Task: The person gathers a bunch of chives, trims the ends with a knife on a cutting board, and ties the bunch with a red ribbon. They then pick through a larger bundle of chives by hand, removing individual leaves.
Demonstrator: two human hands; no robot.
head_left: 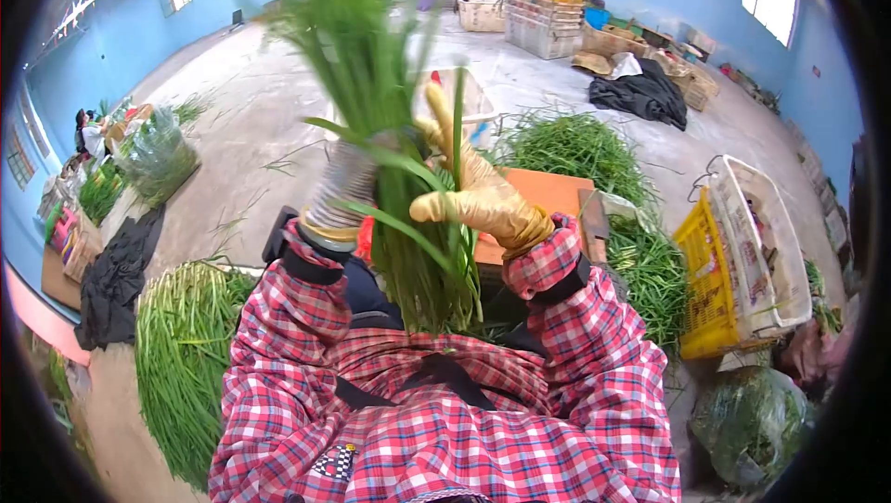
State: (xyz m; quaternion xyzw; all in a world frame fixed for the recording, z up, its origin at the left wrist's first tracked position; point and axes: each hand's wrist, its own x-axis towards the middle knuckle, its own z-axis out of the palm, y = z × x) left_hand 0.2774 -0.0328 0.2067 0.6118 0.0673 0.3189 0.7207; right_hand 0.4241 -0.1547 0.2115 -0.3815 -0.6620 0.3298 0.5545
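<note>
A bunch of long green leafy stalks (413,234) stands upright in front of my chest, its upper end blurred. My left hand (357,174), in a grey ribbed glove, is wrapped round the bunch from the left. On the right side of it, my right hand (473,187) wears a yellowish glove, with thumb and fingers spread and a few loose leaves between them. Behind my right hand lies an orange board (548,189). A big pile of green stalks (190,345) is at my left, and another pile (580,155) lies beyond the board.
On the right stand a yellow crate (707,280) and a white crate (775,252), with a filled plastic bag (752,419) below. Stacked crates (543,16) and black cloth (640,93) are farther back. A stuffed clear bag (158,160) stands at left. Several people are in the background.
</note>
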